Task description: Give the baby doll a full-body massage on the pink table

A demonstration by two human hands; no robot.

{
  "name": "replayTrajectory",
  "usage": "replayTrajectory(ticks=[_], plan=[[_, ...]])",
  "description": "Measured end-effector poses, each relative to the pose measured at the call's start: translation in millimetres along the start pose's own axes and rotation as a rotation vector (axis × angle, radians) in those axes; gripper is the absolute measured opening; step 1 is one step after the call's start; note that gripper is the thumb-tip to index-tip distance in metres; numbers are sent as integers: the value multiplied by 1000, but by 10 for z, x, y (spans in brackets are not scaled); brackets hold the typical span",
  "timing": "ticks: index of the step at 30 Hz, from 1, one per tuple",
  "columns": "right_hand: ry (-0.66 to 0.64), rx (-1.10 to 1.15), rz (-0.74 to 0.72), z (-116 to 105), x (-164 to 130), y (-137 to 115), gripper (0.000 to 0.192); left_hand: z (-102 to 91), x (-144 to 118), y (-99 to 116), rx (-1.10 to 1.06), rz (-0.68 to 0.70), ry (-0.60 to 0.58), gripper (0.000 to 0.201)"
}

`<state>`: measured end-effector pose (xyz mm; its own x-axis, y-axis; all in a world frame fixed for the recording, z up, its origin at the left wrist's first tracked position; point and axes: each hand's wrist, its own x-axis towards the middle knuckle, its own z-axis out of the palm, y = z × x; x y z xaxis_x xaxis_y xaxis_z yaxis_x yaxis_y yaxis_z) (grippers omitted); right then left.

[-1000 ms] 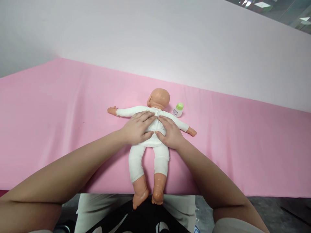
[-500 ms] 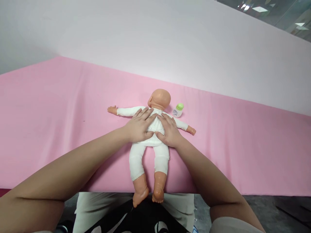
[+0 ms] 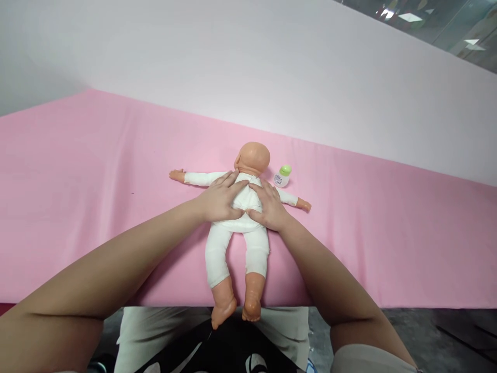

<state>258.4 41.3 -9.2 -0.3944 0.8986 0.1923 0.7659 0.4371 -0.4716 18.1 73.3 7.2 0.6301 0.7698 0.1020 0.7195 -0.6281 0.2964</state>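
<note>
- Vs a second ago: both our hands have slid up the doll's back, from mid-back toward the shoulders; fingertips now sit just below its neck.
- Left hand: open, palm flat on the left half of the back, fingers spread, gripping nothing.
- Right hand: open, flat on the right half, thumb close to the left thumb at the waist.
- Doll hasn't moved: face down in white suit, arms out sideways, head away from us, bare feet over the near edge.
- Small bottle, green cap, just right of the doll's head, untouched, same spot.
- Surface: pink cloth cover, plain pale wall behind it; ceiling lights show top right.
</note>
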Motion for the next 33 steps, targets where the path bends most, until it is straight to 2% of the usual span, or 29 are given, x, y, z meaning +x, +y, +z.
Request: replayTrajectory(ticks=[5, 10, 12, 15, 17, 18, 20, 22, 24, 26, 28, 31, 33], plan=[[-57, 22, 30, -22, 37, -40, 87, 62, 43, -68, -34, -8, -11, 103], [-19, 36, 6, -32, 48, -12, 84, 106, 37, -137, -74, 20, 22, 98], [10, 54, -12, -28, 17, 14, 85, 105, -2, -157, -120, 49, 104, 95], [101, 68, -37, -22, -53, 41, 82, 42, -80, -148, -201, 73, 360, 81], [206, 57, -43, -20, -93, 44, 73, -44, -123, -122, -188, -18, 512, 58], [266, 46, -42, -19, -106, 41, 67, -93, -138, -112, -157, -98, 541, 46], [378, 23, -41, -17, -111, 30, 54, -176, -152, -115, -80, -264, 491, 37], [426, 13, -41, -13, -94, 18, 45, -217, -152, -151, -44, -356, 366, 52], [392, 27, -25, -10, -67, 11, 40, -211, -146, -200, -83, -369, 252, 65], [316, 73, 7, -11, -45, 11, 39, -180, -142, -224, -182, -355, 199, 67], [246, 152, 33, -18, -35, 12, 39, -154, -141, -199, -273, -355, 229, 63], [175, 338, 45, -34, -39, 1, 43, -162, -154, -90, -324, -346, 364, 55], [147, 465, 59, -36, -43, -20, 53, -193, -175, -2, -332, -297, 431, 51]])
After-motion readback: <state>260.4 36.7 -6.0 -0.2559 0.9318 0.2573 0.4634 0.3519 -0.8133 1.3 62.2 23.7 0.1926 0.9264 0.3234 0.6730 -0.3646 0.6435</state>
